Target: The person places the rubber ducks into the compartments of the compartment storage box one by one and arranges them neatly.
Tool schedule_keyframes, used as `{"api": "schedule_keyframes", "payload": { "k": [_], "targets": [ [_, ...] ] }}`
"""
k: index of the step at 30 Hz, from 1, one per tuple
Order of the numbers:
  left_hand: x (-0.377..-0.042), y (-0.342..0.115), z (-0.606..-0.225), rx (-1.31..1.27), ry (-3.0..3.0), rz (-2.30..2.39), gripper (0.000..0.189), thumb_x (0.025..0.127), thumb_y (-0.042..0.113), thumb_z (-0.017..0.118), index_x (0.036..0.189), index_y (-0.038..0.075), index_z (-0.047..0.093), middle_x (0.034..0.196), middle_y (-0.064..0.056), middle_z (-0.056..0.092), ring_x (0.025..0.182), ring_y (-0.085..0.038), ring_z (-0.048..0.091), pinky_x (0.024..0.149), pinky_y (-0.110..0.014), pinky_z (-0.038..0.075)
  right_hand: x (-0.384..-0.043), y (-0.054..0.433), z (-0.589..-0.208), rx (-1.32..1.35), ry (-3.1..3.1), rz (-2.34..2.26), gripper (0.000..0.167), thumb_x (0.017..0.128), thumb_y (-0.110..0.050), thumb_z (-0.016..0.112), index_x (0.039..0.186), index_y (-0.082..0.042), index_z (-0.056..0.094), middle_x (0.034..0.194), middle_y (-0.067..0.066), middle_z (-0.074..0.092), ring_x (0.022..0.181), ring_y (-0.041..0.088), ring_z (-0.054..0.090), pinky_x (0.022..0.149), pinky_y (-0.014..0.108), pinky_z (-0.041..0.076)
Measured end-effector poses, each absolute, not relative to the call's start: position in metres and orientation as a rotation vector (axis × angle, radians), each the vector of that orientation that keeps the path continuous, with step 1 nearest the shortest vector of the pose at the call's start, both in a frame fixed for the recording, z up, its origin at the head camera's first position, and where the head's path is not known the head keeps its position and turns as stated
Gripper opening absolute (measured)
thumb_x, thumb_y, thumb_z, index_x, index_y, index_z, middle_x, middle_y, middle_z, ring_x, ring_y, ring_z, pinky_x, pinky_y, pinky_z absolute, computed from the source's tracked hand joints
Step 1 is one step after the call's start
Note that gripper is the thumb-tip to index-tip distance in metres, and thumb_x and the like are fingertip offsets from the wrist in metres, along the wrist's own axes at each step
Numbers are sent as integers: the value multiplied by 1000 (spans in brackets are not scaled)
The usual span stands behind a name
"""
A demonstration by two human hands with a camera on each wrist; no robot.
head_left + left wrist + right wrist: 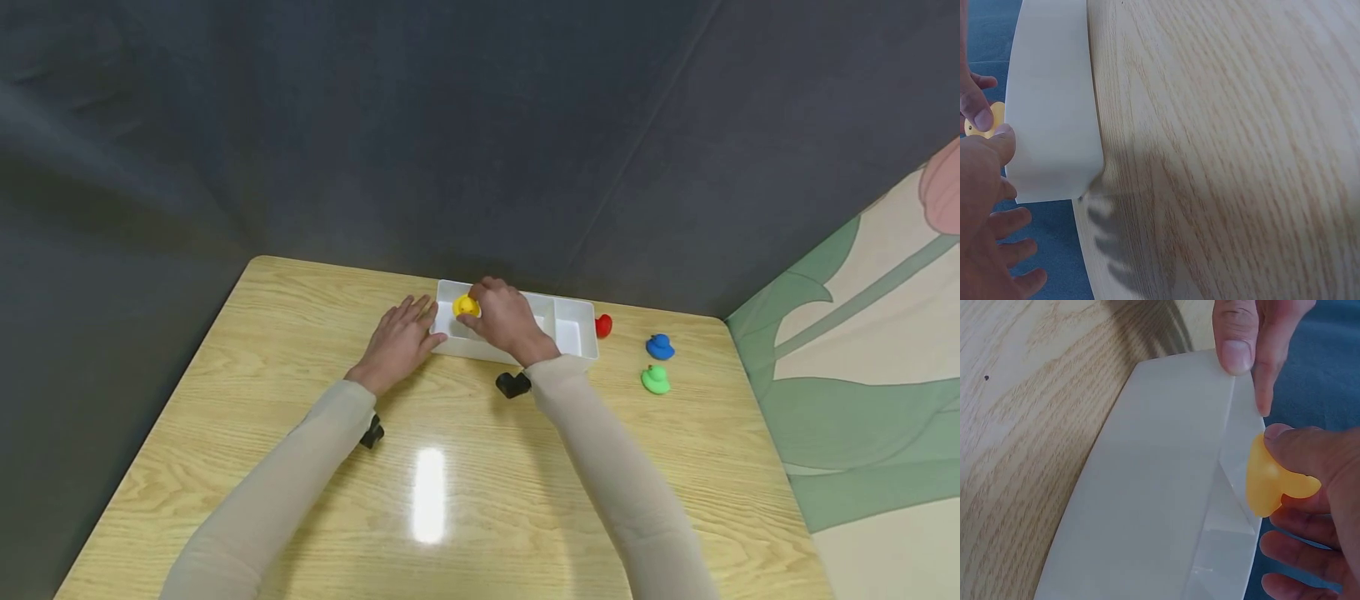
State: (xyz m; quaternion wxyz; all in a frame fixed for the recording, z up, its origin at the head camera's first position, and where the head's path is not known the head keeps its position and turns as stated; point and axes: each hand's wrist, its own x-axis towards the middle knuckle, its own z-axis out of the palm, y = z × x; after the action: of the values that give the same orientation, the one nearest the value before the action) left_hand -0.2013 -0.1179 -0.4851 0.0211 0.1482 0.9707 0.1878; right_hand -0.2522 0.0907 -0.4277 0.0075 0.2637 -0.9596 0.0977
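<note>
A yellow rubber duck [466, 307] is pinched between the thumb and fingers of my right hand [504, 318], at the left part of a white divided box [480, 348]. The right wrist view shows the duck [1265, 478] level with the box's rim, thumb on one side of it. My left hand [399, 340] rests at the box's left end with its fingers spread and fairly straight. Its thumb [1237, 355] touches the rim at the near corner. The right hand and forearm hide part of the box's middle.
Just past the box's right end sits a red toy [603, 326], partly hidden by it. Farther right on the wooden table [300, 350] are a blue duck [660, 347] and a green duck [656, 380]. A dark curtain [450, 150] hangs behind the table's back edge.
</note>
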Motion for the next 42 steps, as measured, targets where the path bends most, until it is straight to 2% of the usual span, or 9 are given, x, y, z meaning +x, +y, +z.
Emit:
{"api": "schedule_keyframes", "payload": {
  "k": [23,42],
  "targets": [
    [-197,-117,-482,442,3013,553,69,112,51,48,166,8,37,177,-16,29,165,-42,25,133,-62,27,-259,73,-445,839,-3008,223,40,97,-39,80,119,-6,75,112,11,71,102,27,68,86,43,65],
    [-196,-110,-483,450,3031,507,69,112,52,46,166,9,39,176,-15,30,165,-40,26,133,-62,27,-261,71,-450,807,-3067,164,41,97,-40,79,121,-6,75,127,11,73,113,28,68,90,43,64]
  ]
}}
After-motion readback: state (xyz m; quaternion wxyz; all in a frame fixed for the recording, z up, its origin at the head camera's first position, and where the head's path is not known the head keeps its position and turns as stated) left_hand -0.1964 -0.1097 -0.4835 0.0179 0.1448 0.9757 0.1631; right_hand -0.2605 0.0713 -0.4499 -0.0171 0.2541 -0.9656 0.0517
